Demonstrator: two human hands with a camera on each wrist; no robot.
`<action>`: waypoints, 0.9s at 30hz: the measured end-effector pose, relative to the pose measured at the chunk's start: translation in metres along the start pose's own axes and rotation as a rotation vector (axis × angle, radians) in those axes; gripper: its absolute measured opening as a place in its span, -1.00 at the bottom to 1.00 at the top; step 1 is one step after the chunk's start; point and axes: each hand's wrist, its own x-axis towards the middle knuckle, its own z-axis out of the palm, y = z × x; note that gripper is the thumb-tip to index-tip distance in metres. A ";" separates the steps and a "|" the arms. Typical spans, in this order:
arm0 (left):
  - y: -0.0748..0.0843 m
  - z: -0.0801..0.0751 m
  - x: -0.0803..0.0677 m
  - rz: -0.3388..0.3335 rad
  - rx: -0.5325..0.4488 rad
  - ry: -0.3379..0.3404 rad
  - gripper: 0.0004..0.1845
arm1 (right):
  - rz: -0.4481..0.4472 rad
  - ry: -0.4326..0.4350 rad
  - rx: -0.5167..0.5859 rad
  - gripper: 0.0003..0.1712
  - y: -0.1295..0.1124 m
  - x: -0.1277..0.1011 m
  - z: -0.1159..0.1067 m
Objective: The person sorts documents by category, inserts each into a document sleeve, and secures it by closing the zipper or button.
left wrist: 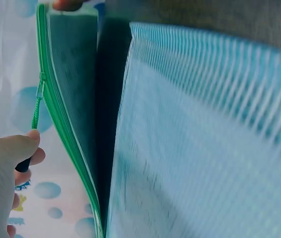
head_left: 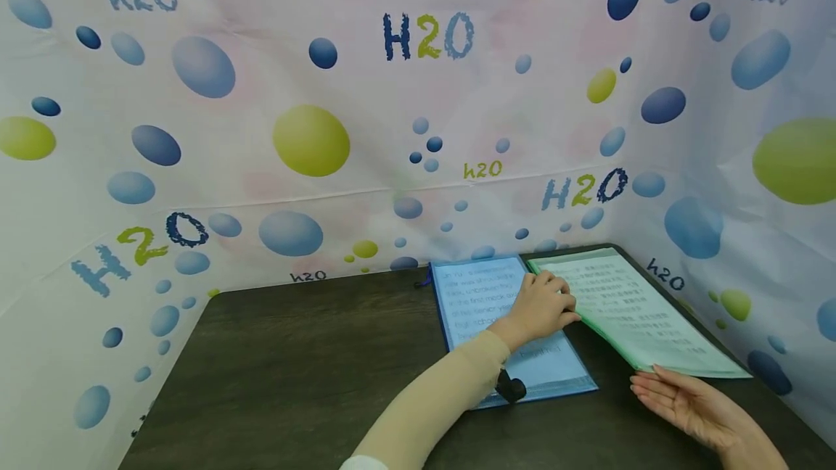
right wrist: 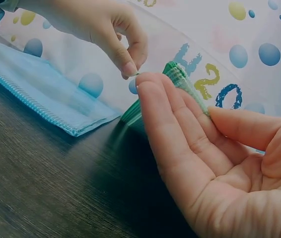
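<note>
A green mesh zip pouch [head_left: 643, 303] with a printed sheet showing through it lies at the right of the table, its left edge raised. My left hand [head_left: 538, 307] pinches the dark end of the green cord zipper pull [left wrist: 36, 111], beside the pouch's zipped edge. My right hand [head_left: 695, 408] holds the pouch's near corner between thumb and fingers, palm turned up. In the right wrist view the pouch's corner [right wrist: 185, 82] stands up behind those fingers. A blue mesh zip pouch [head_left: 483, 296] with a printed sheet lies flat beneath the left forearm.
The dark wooden table [head_left: 294, 368] stretches to the left of both pouches. A white backdrop [head_left: 366, 93] with blue and green dots stands along the back and right sides. A black strap piece [head_left: 509, 386] hangs at the left wrist, over the blue pouch.
</note>
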 end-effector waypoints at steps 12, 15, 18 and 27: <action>-0.014 0.012 0.016 -0.034 0.032 -0.004 -0.76 | -0.038 0.035 -0.019 -0.42 0.001 -0.001 0.003; -0.015 0.014 0.021 -0.054 0.021 -0.007 -0.76 | -0.041 0.028 -0.027 -0.41 0.001 0.000 0.002; -0.017 0.016 0.026 -0.083 0.006 -0.013 -0.76 | -0.042 0.028 -0.030 -0.41 0.002 0.000 0.003; -0.029 0.024 0.038 -0.197 0.012 -0.054 -0.76 | -0.043 0.082 -0.054 -0.39 0.001 0.001 0.005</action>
